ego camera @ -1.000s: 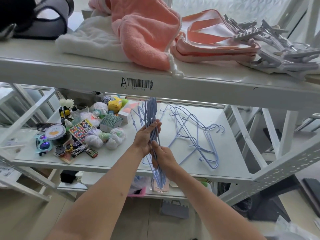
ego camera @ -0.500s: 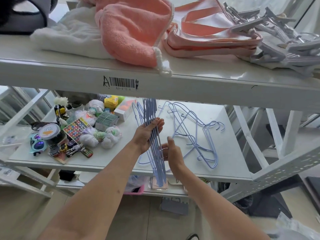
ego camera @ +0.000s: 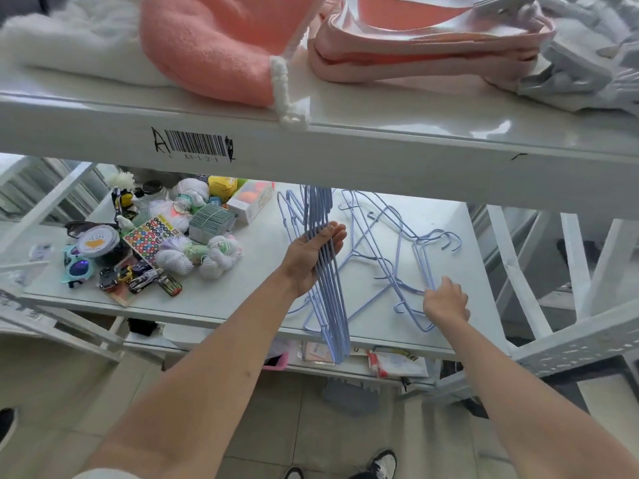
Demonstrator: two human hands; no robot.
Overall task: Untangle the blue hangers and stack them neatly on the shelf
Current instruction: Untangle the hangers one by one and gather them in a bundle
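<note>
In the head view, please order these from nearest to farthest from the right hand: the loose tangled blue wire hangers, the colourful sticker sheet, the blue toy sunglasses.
From the right hand:
1. Loose tangled blue wire hangers, under its fingers.
2. Colourful sticker sheet, far left on the shelf.
3. Blue toy sunglasses, at the left end.

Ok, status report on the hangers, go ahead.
Left hand holds gathered hanger bundle upright at shelf edge. Right hand on tangled hangers lying flat. Toys and yarn left, clear of work.
</note>
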